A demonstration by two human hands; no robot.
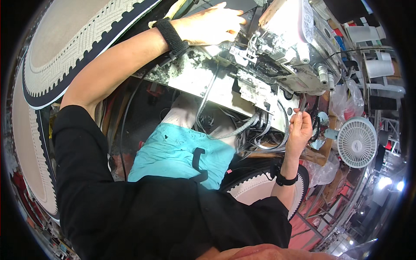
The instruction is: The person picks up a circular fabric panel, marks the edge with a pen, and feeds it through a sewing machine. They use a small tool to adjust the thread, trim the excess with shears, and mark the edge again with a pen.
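I'm watching my left hand [210, 27] reaching open-fingered beside the sewing machine [284, 26]; my right hand [300, 129] is curling near the table [186, 78] edge — whether it's gripping anything, I can't tell. Leftward, a mat [65, 39] is already wearing dark edging [56, 89] — what's remaining isn't showing.

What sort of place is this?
It looks like a sewing workshop: there is a worn, industrial-looking sewing machine, what appear to be white thread cones, and a large beige mat with dark, notched edging.
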